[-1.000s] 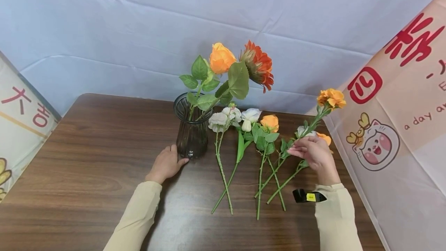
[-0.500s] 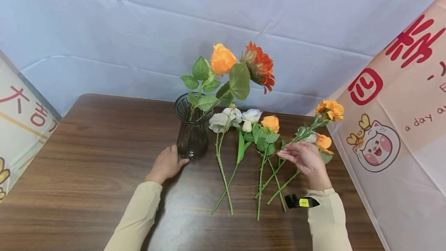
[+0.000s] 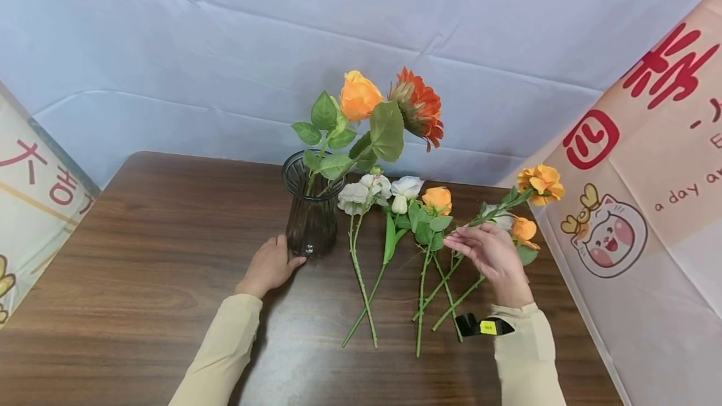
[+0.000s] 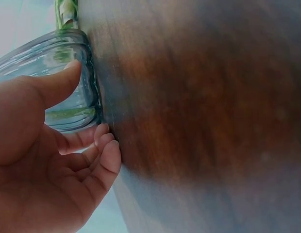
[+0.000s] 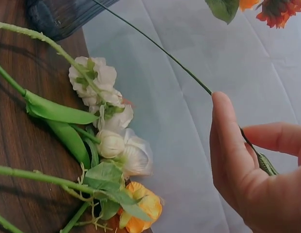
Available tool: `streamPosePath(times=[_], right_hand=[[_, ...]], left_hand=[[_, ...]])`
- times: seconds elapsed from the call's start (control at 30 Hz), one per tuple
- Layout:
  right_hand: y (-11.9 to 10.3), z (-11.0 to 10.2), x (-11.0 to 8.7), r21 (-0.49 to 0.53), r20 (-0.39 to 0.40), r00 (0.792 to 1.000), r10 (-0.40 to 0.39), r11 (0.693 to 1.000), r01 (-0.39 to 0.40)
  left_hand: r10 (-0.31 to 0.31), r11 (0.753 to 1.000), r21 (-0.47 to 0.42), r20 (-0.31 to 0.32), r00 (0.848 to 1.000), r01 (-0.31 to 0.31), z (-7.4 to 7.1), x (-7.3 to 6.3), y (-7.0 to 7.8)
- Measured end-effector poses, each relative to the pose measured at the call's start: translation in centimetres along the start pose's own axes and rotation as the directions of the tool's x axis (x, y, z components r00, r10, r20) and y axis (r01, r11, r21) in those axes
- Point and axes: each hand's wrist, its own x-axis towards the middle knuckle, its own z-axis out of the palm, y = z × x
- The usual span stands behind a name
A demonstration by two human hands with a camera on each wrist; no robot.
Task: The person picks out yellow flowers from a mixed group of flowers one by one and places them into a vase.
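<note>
A dark ribbed glass vase [image 3: 311, 227] stands upright at the back of the table. In it are an orange rose [image 3: 361, 95] and a red-orange daisy-like flower [image 3: 424, 108]. My left hand [image 3: 272, 268] grips the vase near its base; in the left wrist view the thumb lies along the glass [image 4: 24, 65] and the fingers curl behind. My right hand [image 3: 492, 259] pinches the stem of an orange ruffled flower [image 3: 541, 184], held tilted with its bloom up and to the right. Its thin green stem [image 5: 165, 51] runs past the fingertips in the right wrist view; the bloom is hidden there.
White flowers [image 3: 355, 198], a white tulip [image 3: 400, 204] and an orange rose [image 3: 437, 200] lie right of the vase, stems toward the front. Another orange flower [image 3: 524, 229] lies behind my right hand. A fabric backdrop [image 3: 225, 67] borders the wooden table [image 3: 141, 255].
My right hand has moved left and slightly down with the orange ruffled flower, whose bloom is lower than before. My left hand and the vase have stayed put.
</note>
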Motion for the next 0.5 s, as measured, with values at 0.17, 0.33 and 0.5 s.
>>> streamPosePath(times=[0.17, 0.33, 0.5], right_hand=[[-0.12, 0.47, -0.07, -0.011, 0.001, 1.000, 0.016, 1.000, -0.016], [-0.37, 0.69, -0.15, 0.022, 0.041, 0.999, 0.002, 1.000, -0.003], [-0.80, 0.95, -0.25, 0.090, 0.073, 0.997, -0.025, 0.996, 0.019]], left_hand=[[0.002, 1.000, 0.001, -0.004, 1.000, -0.002, 0.06, 0.00, -0.02], [0.003, 1.000, 0.001, -0.009, 1.000, -0.003, 0.04, -0.03, -0.01], [0.003, 1.000, 0.001, -0.014, 1.000, -0.003, 0.00, -0.01, 0.05]])
